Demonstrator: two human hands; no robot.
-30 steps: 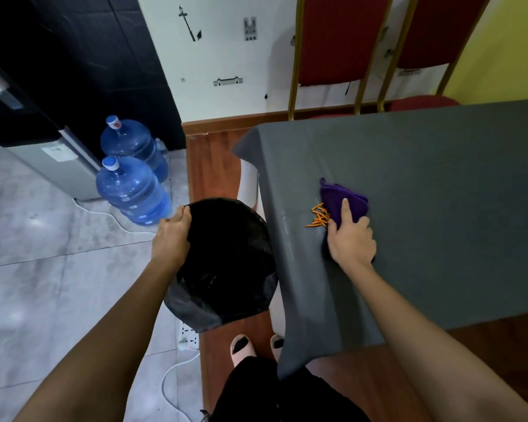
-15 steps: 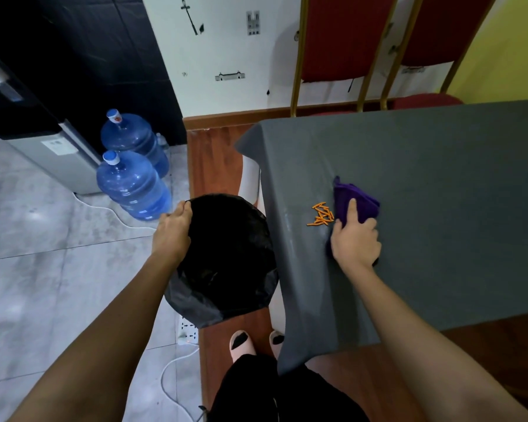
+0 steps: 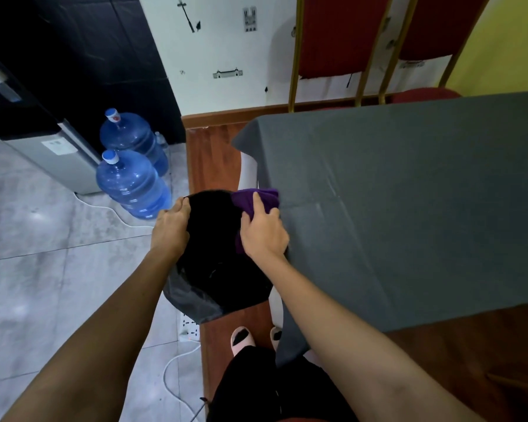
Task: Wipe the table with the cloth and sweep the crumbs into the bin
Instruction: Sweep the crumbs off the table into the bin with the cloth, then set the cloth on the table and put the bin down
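My right hand (image 3: 264, 233) presses a purple cloth (image 3: 250, 200) at the left edge of the table (image 3: 409, 193), which is covered in grey fabric. The cloth hangs partly over the open mouth of the bin (image 3: 220, 257), lined with a black bag. My left hand (image 3: 170, 226) grips the bin's left rim and holds it against the table edge. No orange crumbs show on the table; the inside of the bin is too dark to see.
Two blue water jugs (image 3: 131, 184) stand on the tiled floor left of the bin, beside a dispenser (image 3: 34, 135). A white power strip (image 3: 189, 327) and cable lie under the bin. Two red chairs (image 3: 333, 41) stand behind the table. My feet are near the table's edge.
My right hand has slid the cloth left from the tabletop to the table's edge over the bin. The orange crumbs that lay before the cloth are gone from view. The left hand keeps its hold.
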